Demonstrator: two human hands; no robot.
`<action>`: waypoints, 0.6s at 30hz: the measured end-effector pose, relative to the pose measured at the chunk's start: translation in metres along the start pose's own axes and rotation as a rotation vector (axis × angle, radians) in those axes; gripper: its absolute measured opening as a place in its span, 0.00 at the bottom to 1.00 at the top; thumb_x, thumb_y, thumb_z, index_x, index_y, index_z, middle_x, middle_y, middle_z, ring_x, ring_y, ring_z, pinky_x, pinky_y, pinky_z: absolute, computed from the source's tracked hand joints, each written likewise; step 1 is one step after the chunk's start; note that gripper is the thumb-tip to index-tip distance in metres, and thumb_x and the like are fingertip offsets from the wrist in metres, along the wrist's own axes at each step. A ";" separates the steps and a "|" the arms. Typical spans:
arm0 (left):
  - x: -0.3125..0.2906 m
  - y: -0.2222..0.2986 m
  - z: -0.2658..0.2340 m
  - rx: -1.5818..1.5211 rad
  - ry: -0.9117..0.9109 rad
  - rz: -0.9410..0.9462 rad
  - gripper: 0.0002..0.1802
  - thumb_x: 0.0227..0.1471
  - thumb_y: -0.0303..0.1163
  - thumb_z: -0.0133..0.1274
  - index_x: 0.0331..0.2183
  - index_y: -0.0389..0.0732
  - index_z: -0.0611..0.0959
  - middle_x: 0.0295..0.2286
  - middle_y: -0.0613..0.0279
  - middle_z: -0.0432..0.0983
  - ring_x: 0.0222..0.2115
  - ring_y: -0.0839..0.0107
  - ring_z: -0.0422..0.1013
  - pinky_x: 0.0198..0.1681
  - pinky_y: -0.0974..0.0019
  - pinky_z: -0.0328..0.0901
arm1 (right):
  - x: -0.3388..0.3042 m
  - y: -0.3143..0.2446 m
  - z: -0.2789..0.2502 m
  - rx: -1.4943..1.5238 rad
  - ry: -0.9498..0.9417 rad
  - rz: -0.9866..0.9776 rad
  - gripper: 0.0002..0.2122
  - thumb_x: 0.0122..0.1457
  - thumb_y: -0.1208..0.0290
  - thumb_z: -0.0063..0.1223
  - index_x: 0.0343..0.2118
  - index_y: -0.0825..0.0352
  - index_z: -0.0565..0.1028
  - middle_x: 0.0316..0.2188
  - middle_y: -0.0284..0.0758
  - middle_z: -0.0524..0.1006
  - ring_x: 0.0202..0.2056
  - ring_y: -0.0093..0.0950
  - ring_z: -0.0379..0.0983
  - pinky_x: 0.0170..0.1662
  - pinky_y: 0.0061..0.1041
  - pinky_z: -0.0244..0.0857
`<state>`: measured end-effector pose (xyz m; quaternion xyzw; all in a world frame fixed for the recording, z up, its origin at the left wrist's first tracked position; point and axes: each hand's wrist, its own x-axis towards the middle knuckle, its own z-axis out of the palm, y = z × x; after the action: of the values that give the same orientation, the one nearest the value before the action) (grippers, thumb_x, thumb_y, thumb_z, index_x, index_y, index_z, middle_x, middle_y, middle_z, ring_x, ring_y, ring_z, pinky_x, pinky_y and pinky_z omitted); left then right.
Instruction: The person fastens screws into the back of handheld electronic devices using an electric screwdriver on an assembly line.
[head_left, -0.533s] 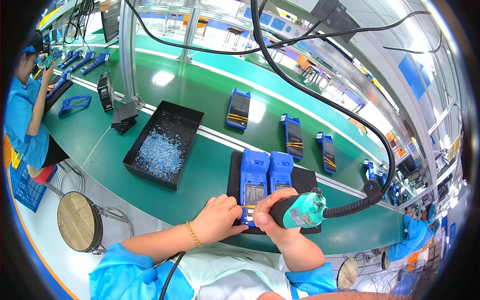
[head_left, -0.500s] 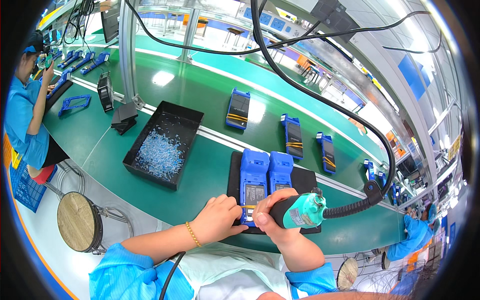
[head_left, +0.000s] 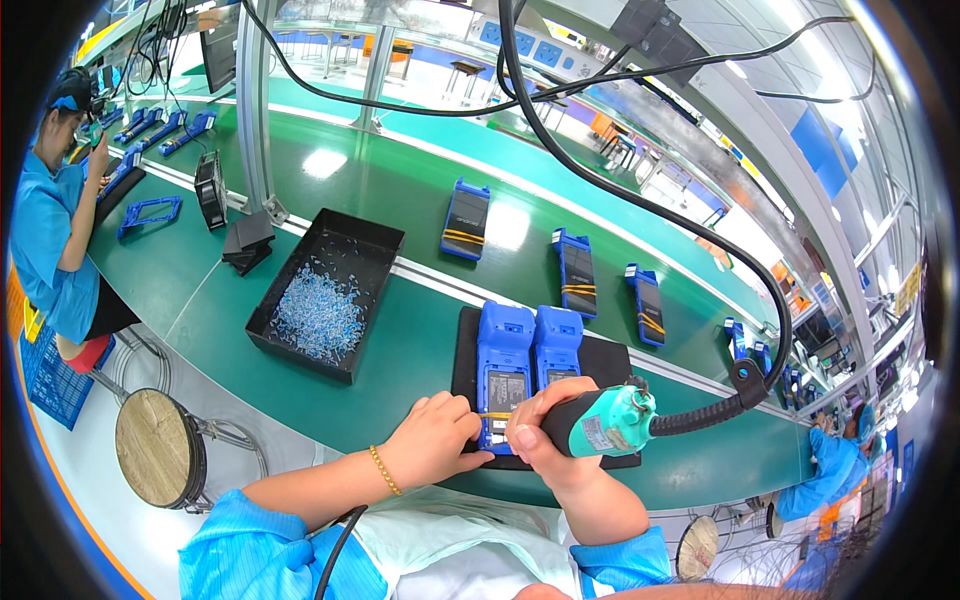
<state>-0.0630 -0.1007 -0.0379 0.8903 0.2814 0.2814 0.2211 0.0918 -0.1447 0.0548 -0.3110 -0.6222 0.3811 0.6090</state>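
Note:
Two blue handheld devices lie side by side, backs up, on a black pad (head_left: 612, 372). My left hand (head_left: 432, 440), with a gold-coloured bracelet at its wrist, presses curled fingers and thumb against the lower left edge of the left device (head_left: 505, 340). A yellow band crosses that device. My right hand (head_left: 545, 425) is wrapped round a teal-and-black electric screwdriver (head_left: 610, 420), tilted over the lower end of the devices. Its tip is hidden behind my hand. Most of the lower half of the right device (head_left: 557, 335) is covered by my right hand.
A black tray (head_left: 375, 235) of small blue-and-silver screws stands left of the pad. Along the green belt (head_left: 400, 170) lie banded blue devices (head_left: 466, 220). A thick black cable (head_left: 640, 200) arches overhead to the screwdriver. Co-workers (head_left: 55, 220) sit at both sides.
The banded devices on the belt have shifted slightly left. Both my hands and the screwdriver keep nearly the same place.

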 end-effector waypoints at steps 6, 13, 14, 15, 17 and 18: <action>0.000 -0.001 0.000 -0.022 0.034 0.034 0.17 0.39 0.43 0.66 0.25 0.44 0.77 0.26 0.62 0.67 0.30 0.60 0.65 0.33 0.59 0.61 | 0.000 -0.006 -0.002 0.015 0.023 -0.016 0.15 0.52 0.84 0.54 0.38 0.67 0.61 0.15 0.34 0.65 0.14 0.22 0.61 0.17 0.24 0.60; 0.001 0.001 0.003 -0.118 0.198 0.093 0.19 0.40 0.43 0.66 0.30 0.42 0.79 0.30 0.61 0.71 0.33 0.60 0.68 0.37 0.60 0.64 | -0.006 -0.012 -0.005 0.248 0.120 -0.069 0.16 0.53 0.85 0.53 0.41 0.66 0.60 0.19 0.33 0.66 0.16 0.21 0.62 0.20 0.25 0.62; 0.001 0.000 0.004 -0.136 0.187 0.105 0.19 0.40 0.43 0.66 0.30 0.41 0.79 0.30 0.61 0.72 0.33 0.60 0.69 0.37 0.60 0.64 | -0.006 -0.012 -0.005 0.249 0.120 -0.073 0.16 0.53 0.85 0.53 0.41 0.66 0.60 0.19 0.33 0.66 0.16 0.21 0.62 0.20 0.25 0.62; 0.000 0.000 0.004 -0.154 0.176 0.116 0.19 0.40 0.43 0.66 0.31 0.41 0.80 0.29 0.61 0.73 0.32 0.61 0.69 0.37 0.61 0.65 | -0.006 -0.013 -0.006 0.258 0.124 -0.087 0.16 0.53 0.85 0.53 0.41 0.66 0.60 0.19 0.33 0.66 0.15 0.21 0.62 0.20 0.25 0.62; -0.001 0.000 0.003 -0.150 0.177 0.110 0.19 0.40 0.42 0.66 0.31 0.41 0.80 0.28 0.62 0.73 0.31 0.61 0.70 0.37 0.61 0.65 | -0.005 -0.014 -0.005 0.266 0.129 -0.103 0.16 0.53 0.84 0.52 0.41 0.66 0.60 0.19 0.33 0.66 0.15 0.21 0.61 0.20 0.25 0.62; -0.001 0.000 0.002 -0.148 0.177 0.100 0.18 0.40 0.41 0.66 0.31 0.41 0.81 0.27 0.62 0.74 0.30 0.62 0.70 0.37 0.62 0.66 | -0.004 -0.015 -0.005 0.270 0.125 -0.104 0.16 0.54 0.84 0.52 0.41 0.66 0.60 0.18 0.33 0.65 0.15 0.21 0.61 0.19 0.25 0.61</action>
<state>-0.0624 -0.1018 -0.0394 0.8562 0.2333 0.3897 0.2461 0.0984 -0.1555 0.0654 -0.2168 -0.5415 0.4092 0.7016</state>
